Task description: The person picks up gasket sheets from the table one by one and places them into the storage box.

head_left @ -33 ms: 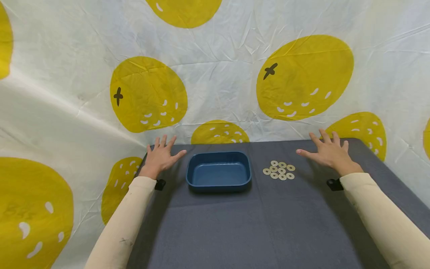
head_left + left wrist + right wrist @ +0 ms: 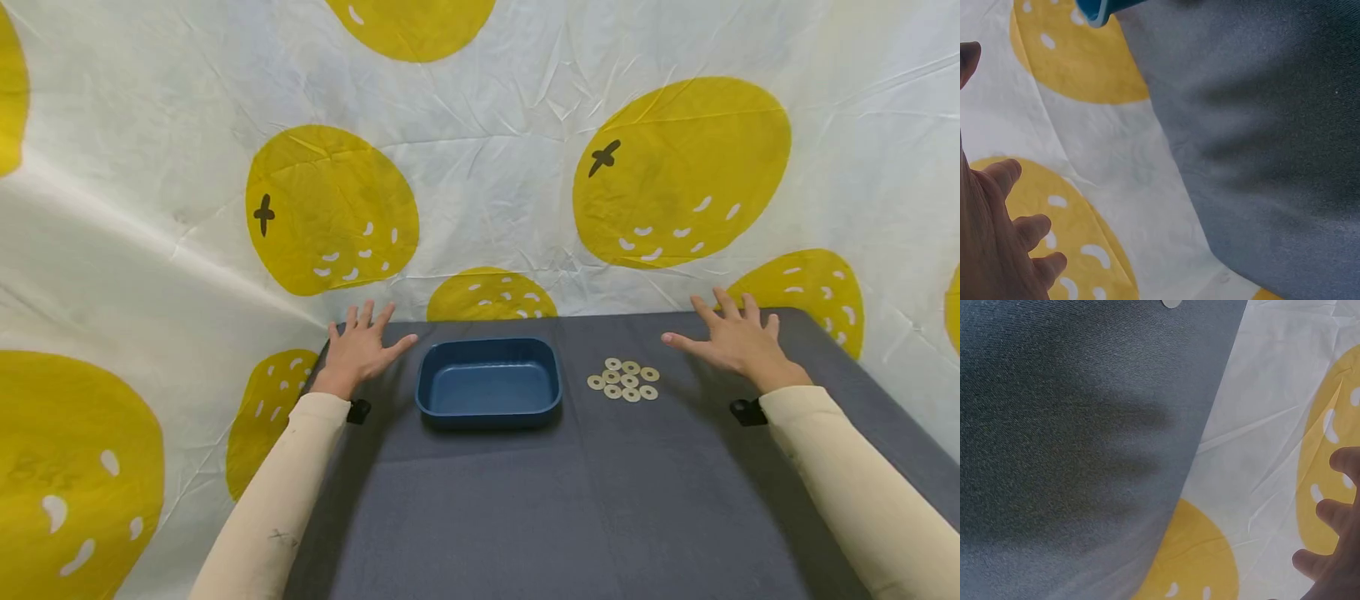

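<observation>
"Nine pale flat washers (image 2: 624, 382), by my count. Where do they lie?"

"In one loose cluster on the dark grey tablecloth (image 2: 480, 517), at three o'clock from the blue rectangular tray (image 2: 489, 392). They are near that single tray, yet apart from it."

"And the two hands?"

"Both released, holding nothing, fingers spread. The left hand (image 2: 358, 354) is at nine o'clock from the tray, just beside it, with its thumb pointing towards the tray. The right hand (image 2: 738, 343) is at about three o'clock, beyond the washers, its thumb pointing back towards them."

"Are they resting on the cloth?"

"Both cast shadows on it, and the wrist views show them raised above it."

"What do those wrist views catch of the rest?"

"One corner of the tray at eleven o'clock in the left one, and part of one washer at twelve o'clock in the right one."

"Anything worn?"

"Two cream sleeves (image 2: 258, 500), one on each arm, and two small black devices (image 2: 358, 411), one by each wrist."

"Behind it all?"

"One white backdrop (image 2: 495, 200), creased, at twelve o'clock beyond the table, printed with large yellow fruit (image 2: 333, 208). Two of the fruit carry a dark cross."
</observation>
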`<control>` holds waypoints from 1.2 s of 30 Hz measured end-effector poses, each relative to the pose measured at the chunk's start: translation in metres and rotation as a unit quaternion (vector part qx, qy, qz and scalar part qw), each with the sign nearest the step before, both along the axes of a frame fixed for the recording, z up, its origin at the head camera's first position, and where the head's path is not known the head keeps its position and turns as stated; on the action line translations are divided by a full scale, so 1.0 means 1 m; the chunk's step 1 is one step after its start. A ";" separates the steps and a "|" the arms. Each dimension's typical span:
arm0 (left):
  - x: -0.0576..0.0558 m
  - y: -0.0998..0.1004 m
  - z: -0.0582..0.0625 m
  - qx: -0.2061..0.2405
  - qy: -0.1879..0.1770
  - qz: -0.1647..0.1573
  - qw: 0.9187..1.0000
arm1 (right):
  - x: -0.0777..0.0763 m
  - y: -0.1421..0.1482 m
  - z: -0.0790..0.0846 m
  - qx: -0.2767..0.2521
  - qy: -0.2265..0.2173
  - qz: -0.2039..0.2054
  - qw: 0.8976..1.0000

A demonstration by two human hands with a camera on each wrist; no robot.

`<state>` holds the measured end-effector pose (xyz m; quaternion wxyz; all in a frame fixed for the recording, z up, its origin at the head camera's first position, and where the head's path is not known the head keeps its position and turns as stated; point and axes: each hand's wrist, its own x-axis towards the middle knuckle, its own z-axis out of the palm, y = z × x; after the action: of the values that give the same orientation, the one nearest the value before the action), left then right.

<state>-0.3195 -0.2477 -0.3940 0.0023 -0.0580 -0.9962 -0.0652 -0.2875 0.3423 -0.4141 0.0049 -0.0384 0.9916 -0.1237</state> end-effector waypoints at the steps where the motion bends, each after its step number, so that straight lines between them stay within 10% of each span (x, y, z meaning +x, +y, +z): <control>1: 0.000 0.000 -0.001 -0.001 0.001 0.000 1.000 | 0.000 0.000 0.000 0.000 0.000 0.000 1.000; 13: 0.006 0.009 0.002 0.028 0.000 -0.004 1.000 | 0.007 -0.002 0.007 -0.005 0.006 0.002 1.000; 23: 0.016 0.013 -0.005 0.193 -0.002 -0.013 0.981 | 0.020 0.004 -0.001 -0.021 0.019 0.009 1.000; 30: 0.026 0.008 -0.030 0.369 -0.029 0.015 0.929 | 0.024 0.008 -0.018 -0.138 0.022 0.028 0.990; 36: 0.031 0.008 -0.054 0.549 -0.051 0.036 0.833 | 0.024 0.000 -0.033 -0.220 0.008 0.018 0.975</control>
<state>-0.2887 -0.2396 -0.4478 -0.0151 -0.0078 -0.7964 -0.6045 -0.2637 0.3423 -0.4471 -0.0097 -0.0575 0.9394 -0.3379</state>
